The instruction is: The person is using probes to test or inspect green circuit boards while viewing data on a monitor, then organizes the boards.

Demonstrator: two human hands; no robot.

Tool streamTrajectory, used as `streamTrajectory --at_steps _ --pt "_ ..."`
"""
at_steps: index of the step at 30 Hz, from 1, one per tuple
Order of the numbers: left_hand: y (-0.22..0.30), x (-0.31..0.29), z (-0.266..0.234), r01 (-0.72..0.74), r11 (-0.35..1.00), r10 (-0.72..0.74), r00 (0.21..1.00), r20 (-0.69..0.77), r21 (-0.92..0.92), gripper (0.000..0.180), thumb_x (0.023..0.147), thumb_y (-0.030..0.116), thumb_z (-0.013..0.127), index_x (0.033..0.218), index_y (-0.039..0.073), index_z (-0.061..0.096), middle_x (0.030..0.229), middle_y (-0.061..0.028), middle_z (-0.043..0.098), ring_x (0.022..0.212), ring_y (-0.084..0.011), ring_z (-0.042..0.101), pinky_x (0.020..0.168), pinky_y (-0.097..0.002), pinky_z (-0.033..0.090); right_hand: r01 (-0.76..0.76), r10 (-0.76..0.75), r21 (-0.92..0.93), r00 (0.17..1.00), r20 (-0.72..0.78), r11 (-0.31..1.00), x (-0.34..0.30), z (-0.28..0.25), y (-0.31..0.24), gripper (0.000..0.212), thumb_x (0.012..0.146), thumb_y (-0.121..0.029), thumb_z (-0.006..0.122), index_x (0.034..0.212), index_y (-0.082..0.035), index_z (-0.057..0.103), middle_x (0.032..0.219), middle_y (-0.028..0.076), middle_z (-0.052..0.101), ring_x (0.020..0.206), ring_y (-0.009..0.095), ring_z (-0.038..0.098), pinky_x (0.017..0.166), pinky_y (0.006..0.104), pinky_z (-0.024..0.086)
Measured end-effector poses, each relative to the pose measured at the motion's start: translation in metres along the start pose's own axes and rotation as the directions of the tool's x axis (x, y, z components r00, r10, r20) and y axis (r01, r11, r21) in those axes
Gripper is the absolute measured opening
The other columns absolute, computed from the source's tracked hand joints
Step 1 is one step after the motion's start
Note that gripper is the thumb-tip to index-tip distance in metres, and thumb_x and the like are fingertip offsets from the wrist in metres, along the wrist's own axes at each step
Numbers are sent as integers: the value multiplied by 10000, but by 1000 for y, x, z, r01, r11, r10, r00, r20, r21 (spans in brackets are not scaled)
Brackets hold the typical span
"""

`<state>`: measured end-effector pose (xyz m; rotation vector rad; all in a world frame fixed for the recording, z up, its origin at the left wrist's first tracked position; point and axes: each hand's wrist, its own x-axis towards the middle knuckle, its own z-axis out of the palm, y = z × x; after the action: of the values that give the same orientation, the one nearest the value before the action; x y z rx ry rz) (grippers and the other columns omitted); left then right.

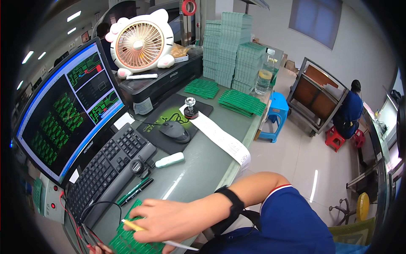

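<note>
Nearest to my view, a blue sleeve point(292, 220) fills five o'clock, its forearm reaching across to the right hand point(158, 218) at seven. I see those fingers closed around a yellow pen-like stick point(134, 225), over a green circuit board point(129, 243) on the worktop point(192, 175) at seven o'clock; the hand hides part of it from me. At the lower edge, the left hand point(101, 249) is mostly cut off beside a red probe point(90, 248), so I cannot tell whether its fingers grip anything.

Crowding the board on its upper side are two pens point(134, 191) and a thin black cable point(99, 203), with the keyboard point(108, 169) at eight o'clock. Just left of centre sits a mouse point(175, 132), between a white-green tube point(170, 160) and a paper strip point(222, 139). I have a monitor point(69, 114) at nine, a cat-shaped fan point(139, 42) at eleven, tall board stacks point(226, 51) between twelve and one, and a seated co-worker point(350, 110) at three.
</note>
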<state>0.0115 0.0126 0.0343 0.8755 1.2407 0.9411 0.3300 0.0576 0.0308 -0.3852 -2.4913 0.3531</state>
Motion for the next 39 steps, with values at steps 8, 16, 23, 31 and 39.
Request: streamTrajectory --at_steps 8,16,23,31,39 --pt "-11 -6 -15 55 995 -68 981 -181 -78 189 979 226 509 872 71 515 594 49 342 458 -53 296 422 -206 267 -434 378 -229 891 -252 871 -111 -126 17 513 672 -404 800 949 -66 531 1184 159 595 997 339 595 812 405 476" --pt "-16 -9 -13 8 989 -40 976 -213 -147 178 978 224 509 876 79 518 597 46 354 463 -58 305 427 -210 266 -859 642 -166 478 -599 484 -194 -227 128 495 735 -465 761 924 -61 546 1003 144 645 876 328 633 742 388 473" --pt "-18 -14 -11 12 989 -58 950 -305 -149 157 972 217 520 888 84 522 596 41 372 454 -66 308 420 -212 270 -902 694 -375 409 -592 212 -191 -217 228 586 727 -569 712 1023 -92 545 894 123 636 847 318 631 704 400 454" --pt "-16 -12 -12 45 890 159 901 -403 453 125 946 235 566 959 116 531 647 43 443 505 -76 425 440 -200 335 -813 784 -13 565 -257 582 -169 -198 202 412 832 -349 706 1029 -8 587 956 137 675 894 252 663 771 345 511" --pt "4 6 -44 22 -1 850 526 -11 1000 437 901 207 559 1246 -29 432 1201 -183 535 1101 -241 559 936 -369 437 -763 751 -34 643 -153 646 -166 -182 201 523 811 -312 728 1193 -18 525 1107 164 640 963 263 649 814 360 508"
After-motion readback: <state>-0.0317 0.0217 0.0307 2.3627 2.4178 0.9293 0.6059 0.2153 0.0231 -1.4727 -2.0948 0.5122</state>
